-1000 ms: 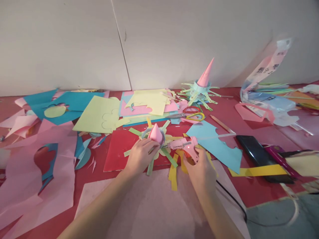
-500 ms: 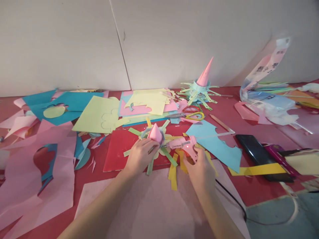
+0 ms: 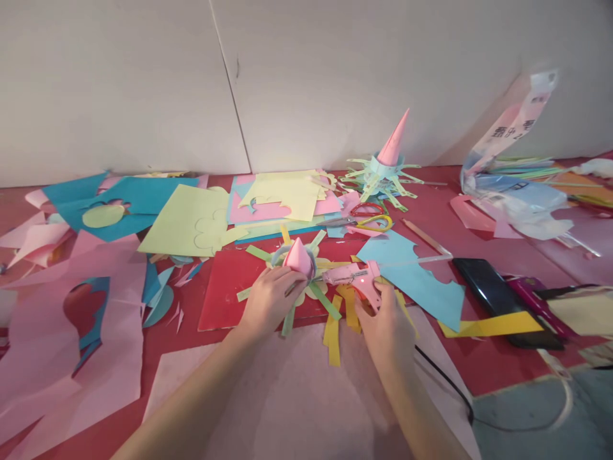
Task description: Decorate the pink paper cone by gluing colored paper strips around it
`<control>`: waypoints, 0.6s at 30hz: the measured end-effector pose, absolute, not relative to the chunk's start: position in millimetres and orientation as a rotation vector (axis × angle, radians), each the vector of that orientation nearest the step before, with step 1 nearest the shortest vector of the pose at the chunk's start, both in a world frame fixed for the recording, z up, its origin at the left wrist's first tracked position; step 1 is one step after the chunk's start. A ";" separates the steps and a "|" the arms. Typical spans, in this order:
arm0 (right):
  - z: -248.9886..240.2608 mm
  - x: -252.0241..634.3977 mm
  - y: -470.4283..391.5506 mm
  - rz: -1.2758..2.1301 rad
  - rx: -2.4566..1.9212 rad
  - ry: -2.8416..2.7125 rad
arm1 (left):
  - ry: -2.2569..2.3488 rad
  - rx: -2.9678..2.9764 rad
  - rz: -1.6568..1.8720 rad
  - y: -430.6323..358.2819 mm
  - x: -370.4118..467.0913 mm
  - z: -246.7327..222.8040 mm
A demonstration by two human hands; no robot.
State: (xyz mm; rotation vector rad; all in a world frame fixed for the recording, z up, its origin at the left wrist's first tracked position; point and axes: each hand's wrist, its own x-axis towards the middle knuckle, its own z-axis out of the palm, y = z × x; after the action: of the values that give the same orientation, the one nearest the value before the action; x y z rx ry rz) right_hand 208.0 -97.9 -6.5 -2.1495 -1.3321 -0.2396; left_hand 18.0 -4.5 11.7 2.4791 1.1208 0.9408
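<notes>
My left hand (image 3: 272, 300) grips the near left side of a paper craft with a pink cone (image 3: 297, 257) in its middle and green strips (image 3: 325, 301) spreading around it. A pink glue gun (image 3: 357, 281) is held in my right hand (image 3: 389, 324), its lit spot showing and its nozzle pointing left at the base of the cone. Whether the nozzle touches the paper is hard to tell. Yellow strips (image 3: 334, 338) lie between my hands. Under the craft is a red sheet (image 3: 225, 287).
Behind stand a finished-looking cone craft (image 3: 390, 156) and scissors (image 3: 373, 223). Paper scraps (image 3: 119, 358) cover the left. At right are a blue sheet (image 3: 414, 275), a black phone (image 3: 488, 287) and a plastic bag (image 3: 522, 198). A black cord (image 3: 445, 377) trails from the glue gun.
The glue gun has shifted very slightly, its body a little more level. My left hand stays on the craft.
</notes>
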 end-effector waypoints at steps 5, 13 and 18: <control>-5.1 207.7 -97.5 -0.242 -2.181 -1.313 | 1.125 2.476 0.933 -5.3 18.7 12.0; 0.4 204.7 -96.8 -0.191 -2.240 -1.228 | 1.144 2.498 0.925 -6.0 20.6 12.4; 7.9 201.4 -95.7 -0.186 -2.257 -1.197 | 1.132 2.554 0.949 -5.1 20.8 12.3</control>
State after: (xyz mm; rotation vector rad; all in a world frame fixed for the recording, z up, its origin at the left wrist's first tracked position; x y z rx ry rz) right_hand 201.4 -95.7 7.9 -2.2568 -1.1975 -0.1860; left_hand 20.8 -5.1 12.3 2.5541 1.1316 0.9485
